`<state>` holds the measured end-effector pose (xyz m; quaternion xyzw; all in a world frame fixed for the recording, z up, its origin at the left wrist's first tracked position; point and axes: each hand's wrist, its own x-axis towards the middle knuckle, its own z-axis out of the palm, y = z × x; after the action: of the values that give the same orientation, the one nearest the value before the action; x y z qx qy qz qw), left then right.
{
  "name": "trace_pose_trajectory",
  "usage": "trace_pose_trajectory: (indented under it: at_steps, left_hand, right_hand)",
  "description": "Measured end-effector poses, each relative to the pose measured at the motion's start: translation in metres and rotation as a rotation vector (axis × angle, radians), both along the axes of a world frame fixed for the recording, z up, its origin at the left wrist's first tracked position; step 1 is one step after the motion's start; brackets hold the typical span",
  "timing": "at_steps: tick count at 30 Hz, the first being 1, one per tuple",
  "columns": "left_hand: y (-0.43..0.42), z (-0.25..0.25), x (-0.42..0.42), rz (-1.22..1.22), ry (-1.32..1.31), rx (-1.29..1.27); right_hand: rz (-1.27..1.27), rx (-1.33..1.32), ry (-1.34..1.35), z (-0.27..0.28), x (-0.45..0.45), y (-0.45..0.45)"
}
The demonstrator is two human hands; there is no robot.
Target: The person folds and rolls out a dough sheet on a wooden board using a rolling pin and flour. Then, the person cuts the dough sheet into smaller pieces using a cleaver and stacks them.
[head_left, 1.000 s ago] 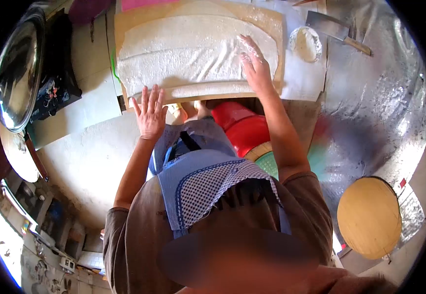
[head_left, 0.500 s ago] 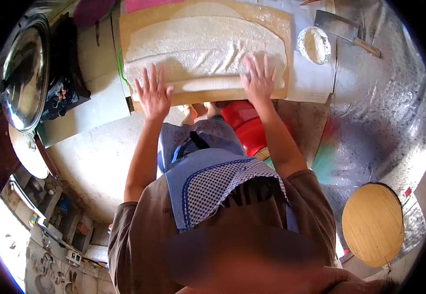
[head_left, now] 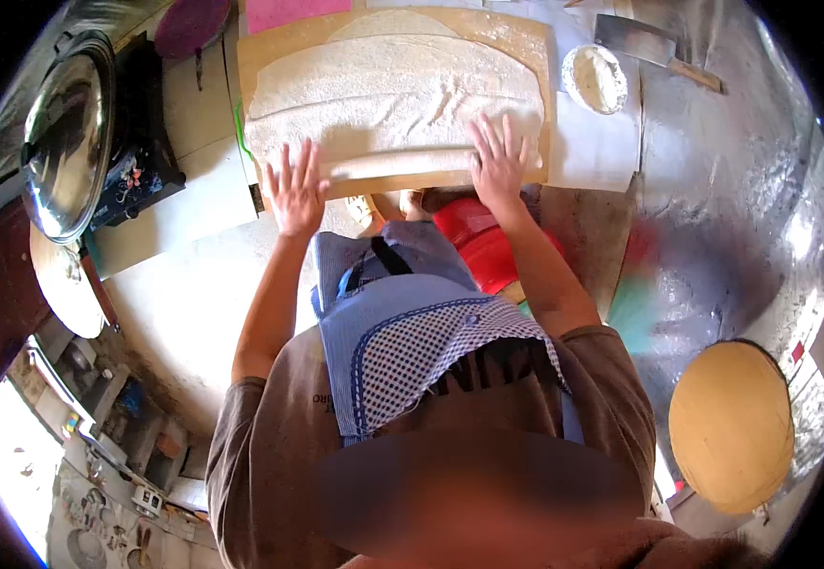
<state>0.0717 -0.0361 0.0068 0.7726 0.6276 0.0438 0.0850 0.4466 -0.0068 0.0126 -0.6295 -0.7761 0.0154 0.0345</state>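
Observation:
A wide sheet of floured dough lies wrinkled over a wooden board. Along its near side runs a long, straight dough-covered roll; whether a rolling pin is inside cannot be seen. My left hand rests flat at the roll's left end, fingers stretched and pointing away from me. At the right end, my right hand lies palm down with its fingers spread. Neither hand is wrapped around anything.
Right of the board are a bowl of white flour and a cleaver. A lidded metal pot stands on the left. Below the board's near edge is a red basin. A round wooden board is at lower right.
Both hands have drawn slightly toward me, the left more plainly. The roll now lies closer to the board's near edge. The whole view has shifted a little.

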Motion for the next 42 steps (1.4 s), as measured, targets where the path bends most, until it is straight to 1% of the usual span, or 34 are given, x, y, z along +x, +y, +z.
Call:
trace_pose_trajectory:
  at_steps: [2,4,5,6,7,8,9,10,11,12,14,16,17,18,20,21,22,23,24,26,27,29,30,32,34,35,36,38,39,41,42]
  left_hand:
    - [-0.024,0.009,0.006,0.022,-0.042,-0.020]
    - [-0.024,0.014,0.031,-0.010,0.031,-0.097]
    - [-0.022,0.029,0.060,-0.129,0.254,-0.144]
    - [-0.020,0.034,0.087,-0.160,0.095,-0.208]
    - [-0.014,0.023,0.109,-0.143,0.004,-0.302]
    - [0.002,0.012,0.114,-0.138,0.072,-0.199]
    - [0.024,0.000,0.116,-0.133,0.138,-0.095]
    - [0.056,-0.006,0.117,-0.170,0.353,-0.092]
    - [0.081,-0.003,0.118,-0.089,0.404,-0.007]
    - [0.102,-0.006,0.112,-0.045,-0.187,0.112]
    - [0.102,0.009,0.116,0.056,0.167,0.030]
    - [0.055,-0.010,0.109,0.046,0.020,0.057]
    - [0.029,-0.006,0.104,-0.010,0.056,0.005]
    - [0.004,-0.007,0.099,-0.049,-0.144,0.038]
    - [-0.018,0.002,0.088,-0.127,-0.101,-0.074]
    - [-0.009,0.001,0.086,-0.159,-0.071,-0.063]
    - [0.010,-0.018,0.084,-0.165,-0.064,0.053]
    - [0.038,-0.019,0.081,-0.148,-0.045,0.054]
    - [0.068,-0.009,0.080,-0.126,-0.026,0.056]
    - [0.107,0.000,0.080,-0.022,-0.099,0.151]
    - [0.109,0.007,0.082,0.040,-0.033,0.168]
    - [0.078,-0.001,0.079,0.038,-0.057,0.121]
    - [0.064,-0.004,0.081,0.039,-0.085,0.083]
    - [0.025,0.006,0.075,-0.060,-0.057,-0.041]
    - [-0.005,0.014,0.061,-0.126,-0.240,-0.111]
    - [-0.014,0.013,0.052,-0.110,-0.161,-0.087]
    - [-0.018,0.009,0.040,-0.092,-0.079,-0.066]
    - [-0.015,-0.007,0.004,-0.037,0.110,0.021]
    - [-0.006,-0.011,0.000,-0.060,0.061,0.064]
    - [0.041,-0.015,-0.005,-0.065,0.013,0.106]
    - [0.066,-0.014,-0.008,-0.047,0.016,0.099]
  right_hand:
    - [-0.025,-0.088,0.023,0.018,-0.008,-0.029]
    - [-0.016,-0.009,0.238,0.016,-0.036,-0.036]
    - [0.063,-0.121,0.303,0.038,-0.062,-0.038]
    - [0.158,-0.116,0.332,0.024,-0.084,-0.043]
    - [0.164,-0.149,0.246,0.019,-0.093,-0.039]
    - [0.174,-0.174,0.160,0.010,-0.097,-0.025]
    - [0.189,-0.140,0.044,0.005,-0.099,0.003]
    - [0.198,-0.121,-0.073,0.004,-0.100,0.033]
    - [0.141,-0.081,-0.077,0.005,-0.102,0.057]
    - [0.083,-0.052,0.155,0.008,-0.101,0.081]
    - [0.004,-0.061,0.122,0.015,-0.103,0.081]
    - [0.051,-0.105,0.042,0.007,-0.098,0.037]
    - [0.095,-0.144,0.088,0.014,-0.093,0.010]
    - [0.114,-0.166,0.108,0.014,-0.087,-0.015]
    - [0.150,-0.231,0.126,0.022,-0.079,-0.039]
    - [0.189,-0.151,0.154,0.015,-0.075,-0.028]
    - [0.228,-0.071,0.181,0.003,-0.072,-0.010]
    - [0.210,-0.106,0.087,0.013,-0.074,0.019]
    - [0.175,-0.084,0.014,0.001,-0.076,0.048]
    - [0.084,0.011,0.250,0.000,-0.075,0.091]
    - [0.081,0.005,0.254,0.000,-0.077,0.085]
    - [0.006,0.002,0.176,-0.002,-0.077,0.068]
    - [0.043,-0.021,0.012,-0.007,-0.073,0.044]
    - [0.105,-0.115,0.077,0.007,-0.066,0.004]
    - [0.157,-0.140,0.268,0.016,-0.054,-0.029]
    - [0.186,-0.198,0.278,0.024,-0.045,-0.035]
    - [0.171,-0.190,0.271,0.024,-0.034,-0.033]
    - [-0.060,-0.054,0.110,0.009,-0.005,-0.027]
    - [-0.006,-0.112,0.147,0.014,0.008,-0.018]
    - [0.007,0.004,-0.013,0.000,0.010,0.023]
    - [-0.059,0.000,0.003,0.002,0.008,0.052]
